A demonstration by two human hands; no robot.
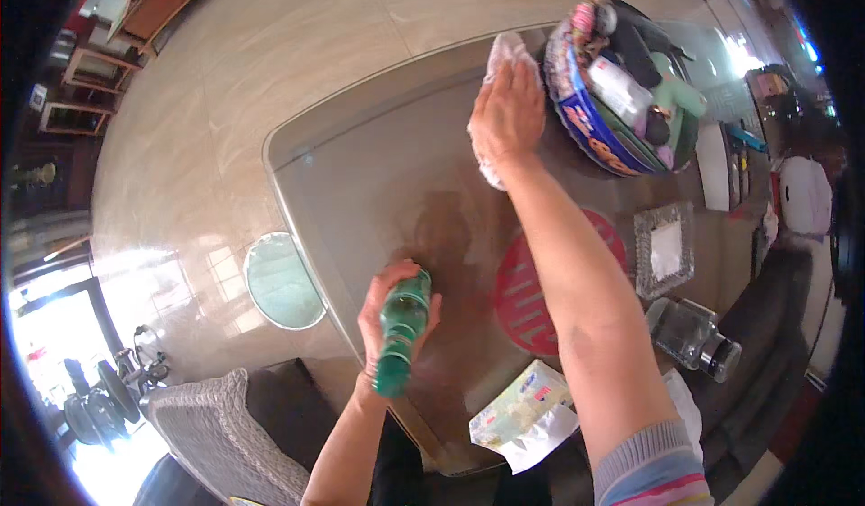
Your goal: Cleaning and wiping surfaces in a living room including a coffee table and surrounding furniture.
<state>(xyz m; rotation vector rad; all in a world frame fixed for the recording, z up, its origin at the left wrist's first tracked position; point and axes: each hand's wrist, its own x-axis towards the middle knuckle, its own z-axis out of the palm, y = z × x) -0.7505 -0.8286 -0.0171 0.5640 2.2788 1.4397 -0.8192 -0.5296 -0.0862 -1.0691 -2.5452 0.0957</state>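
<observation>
My left hand (370, 310) is wrapped around a green bottle (407, 303), whose neck points up towards me. Whether its base rests on the tabletop cannot be seen. Farther off, my right hand (510, 114) lies flat, fingers together, on a white cloth (508, 48) and presses it against the glossy brown table (358, 188). Part of the cloth is hidden under the palm. Just right of that hand stands a round, printed container (581, 124) filled with assorted small items. My right forearm crosses above a red round mat (524, 296) with a cut-out pattern.
A soft tissue pack (524, 398) lies at the near edge. To the right are a square cut-glass dish (642, 263) holding something white, and a clear glass jar (682, 333). A pale round stool (284, 279) stands left of the table, near a seat with a grey knitted cover (209, 418).
</observation>
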